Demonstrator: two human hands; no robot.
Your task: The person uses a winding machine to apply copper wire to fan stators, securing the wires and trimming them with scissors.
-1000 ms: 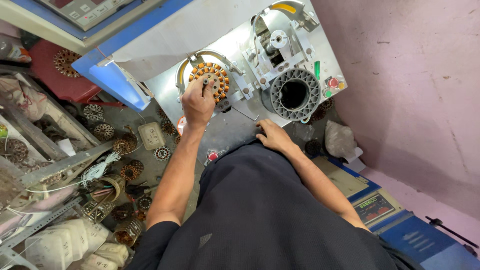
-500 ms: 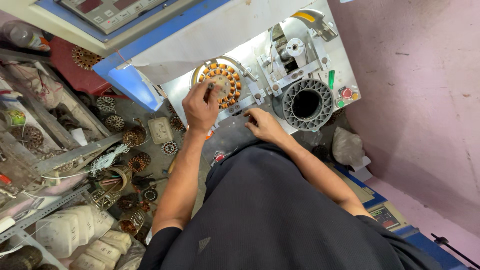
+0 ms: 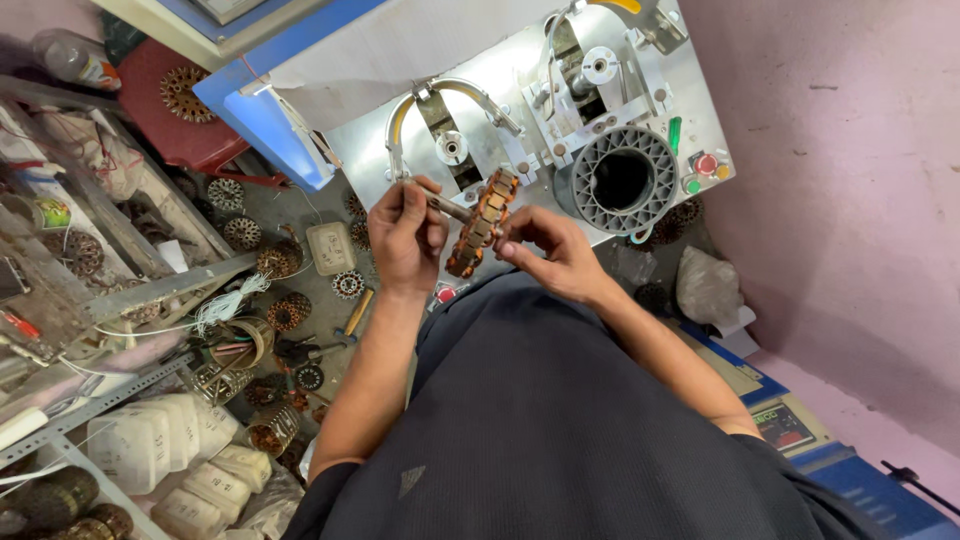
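Observation:
A round copper-wound stator (image 3: pixel 483 222) is held edge-on between both hands, just in front of the grey metal winding machine (image 3: pixel 520 110). My left hand (image 3: pixel 405 235) grips the shaft sticking out of its left side. My right hand (image 3: pixel 545 250) pinches its right face with the fingertips. The machine's left holder (image 3: pixel 452 147) under the curved metal arm stands bare. To the right sits a grey ribbed ring with a dark hole (image 3: pixel 622 180).
Several wound stators (image 3: pixel 240 232) lie on the floor at left, near a small white box (image 3: pixel 330 247) and a red stool (image 3: pixel 180 110). White plastic jugs (image 3: pixel 170 450) stand at lower left. Red and green buttons (image 3: pixel 700 170) sit on the machine's right edge.
The stator has come off the machine's left holder and now sits turned edge-on between both hands, closer to my body. My right hand moved up from the machine's edge onto it.

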